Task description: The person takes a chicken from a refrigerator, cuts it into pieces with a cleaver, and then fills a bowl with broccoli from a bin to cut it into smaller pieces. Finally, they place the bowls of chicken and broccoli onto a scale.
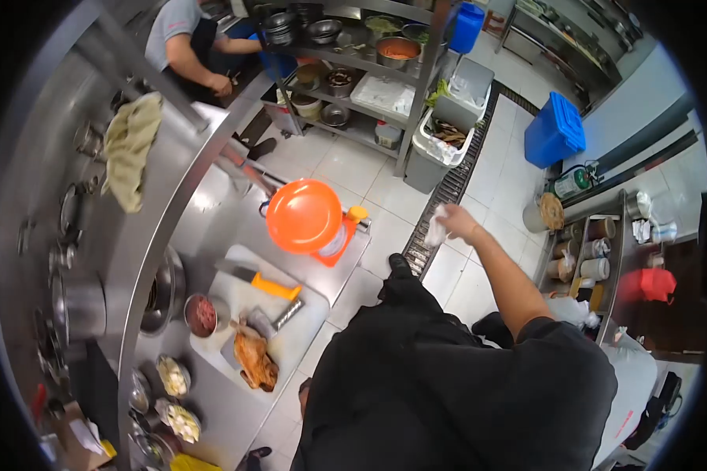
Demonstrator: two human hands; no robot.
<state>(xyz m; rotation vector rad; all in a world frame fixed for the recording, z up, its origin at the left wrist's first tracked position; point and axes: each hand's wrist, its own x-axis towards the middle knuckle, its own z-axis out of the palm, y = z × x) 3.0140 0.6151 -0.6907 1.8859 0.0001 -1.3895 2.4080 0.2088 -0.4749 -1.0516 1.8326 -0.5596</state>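
My right hand [461,223] is stretched out over the tiled floor, its fingers closed on a crumpled white cloth or paper [436,228] above the drain grate. My left hand does not show; only a bit of skin appears at the left edge of my dark clothing. Left of me, a roasted bird [254,359] lies on a white cutting board [310,314], beside a cleaver and a knife with an orange handle [276,286]. A metal bowl of reddish meat [202,315] stands at the board's left edge.
An orange bowl [304,216] sits on the steel counter [212,196]. Ahead are a shelf rack [353,59] and a grey waste bin [426,169]. A blue bin [555,130] stands at the right. A co-worker [182,47] is at the upper left.
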